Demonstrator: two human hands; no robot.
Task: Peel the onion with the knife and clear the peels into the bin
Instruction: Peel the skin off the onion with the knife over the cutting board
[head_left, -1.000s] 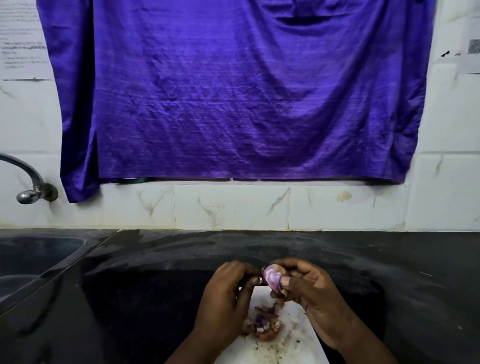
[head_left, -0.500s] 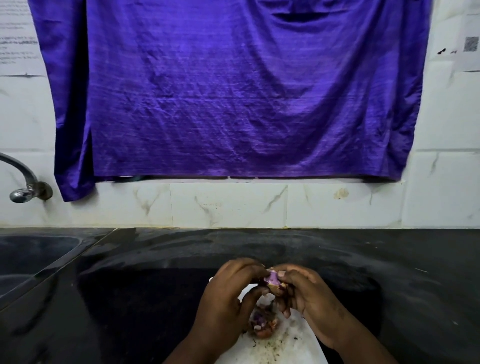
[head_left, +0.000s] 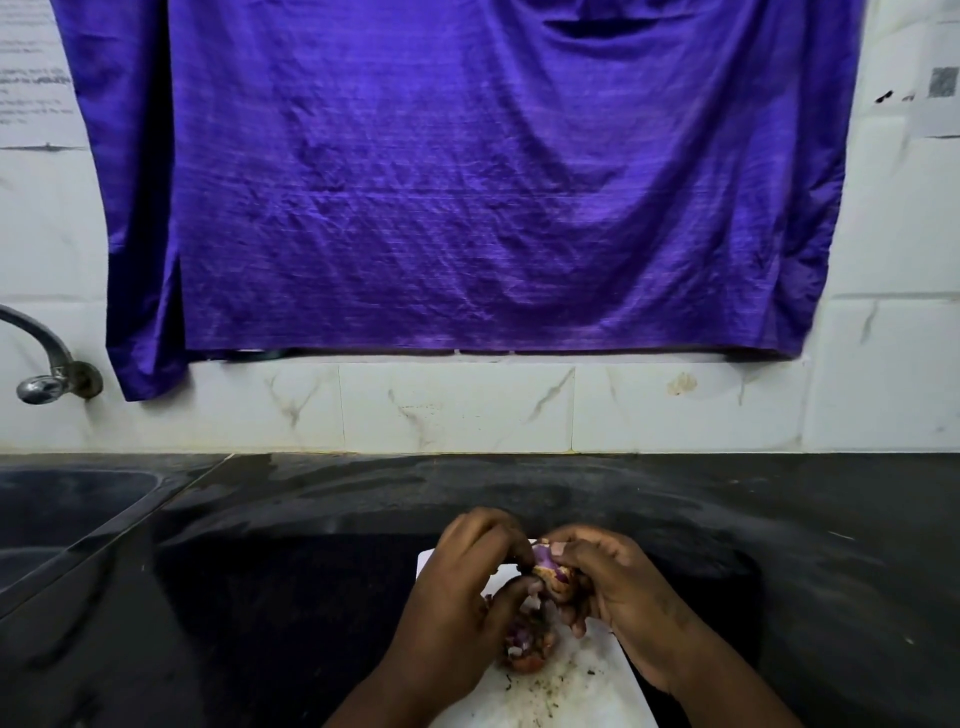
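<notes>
Small purple onion (head_left: 545, 560), partly skinned w/ brownish papery bits clinging underneath, held up just above far end of white rectangular cutting board (head_left: 571, 691), near front edge of glossy black stone counter (head_left: 779, 519). Left hand (head_left: 457, 597) curled tight, fingertips (head_left: 514, 545) pinching at onion's left side; thumb tucked below. Right hand (head_left: 618, 587) closed round onion from right, fingers wrapped over top & front, so most of bulb hidden. Hands touching each other at onion. No knife to be made out in either hand; can't tell if hidden.

Heap of purple-brown onion peels (head_left: 524, 644) lying on board directly below hands, partly covered by left hand. Dark crumbs & flecks scattered across board's near half.

Dark sink basin (head_left: 62, 514) set into counter at left edge, curved metal tap (head_left: 41, 364) on wall above it. Wrinkled purple cloth (head_left: 457, 182) hanging over white marbled wall tiles (head_left: 457, 405) behind counter's back edge. Printed paper sheets taped at wall's upper corners, text too blurred to read.
</notes>
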